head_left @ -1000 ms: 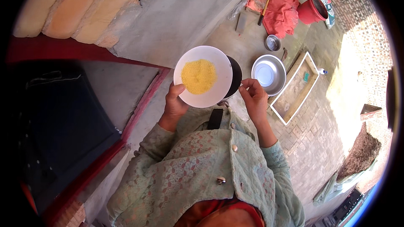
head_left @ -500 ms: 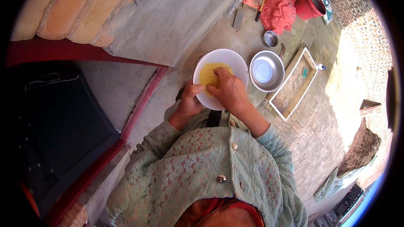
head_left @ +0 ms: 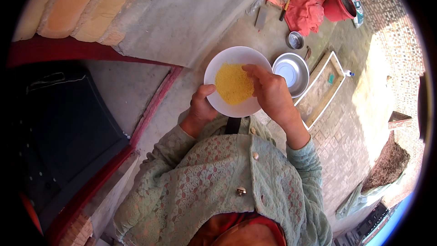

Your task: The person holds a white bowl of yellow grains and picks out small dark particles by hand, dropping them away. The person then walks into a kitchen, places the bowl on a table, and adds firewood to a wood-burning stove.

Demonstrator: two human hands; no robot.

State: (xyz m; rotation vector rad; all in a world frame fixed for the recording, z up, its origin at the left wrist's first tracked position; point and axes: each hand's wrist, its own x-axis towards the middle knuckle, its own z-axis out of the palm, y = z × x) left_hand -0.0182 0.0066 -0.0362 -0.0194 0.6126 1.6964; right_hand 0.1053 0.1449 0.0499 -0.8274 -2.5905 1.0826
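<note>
In front of my body is a white bowl (head_left: 218, 64), tilted a little. My left hand (head_left: 200, 105) grips its left rim, with the thumb over the edge and the other fingers underneath. A layer of fine yellow grain (head_left: 233, 84) covers the bowl's bottom. Over the right side of the bowl, my right hand (head_left: 272, 94) is curled with its fingers bent toward the grain. Whatever lies between those fingers is hidden.
Right of the bowl stands a steel basin (head_left: 300, 70), partly behind my right hand. A small metal bowl (head_left: 295, 40), red cloth (head_left: 304, 11), a red bucket (head_left: 334, 10) and a white-rimmed tray (head_left: 337, 59) lie beyond. A grey wall (head_left: 177, 23) rises at the left.
My right hand has lifted off the grain and shifted right to the bowl's edge. More of the yellow grain shows, spread flatter. The bowl has moved slightly left and up.
</note>
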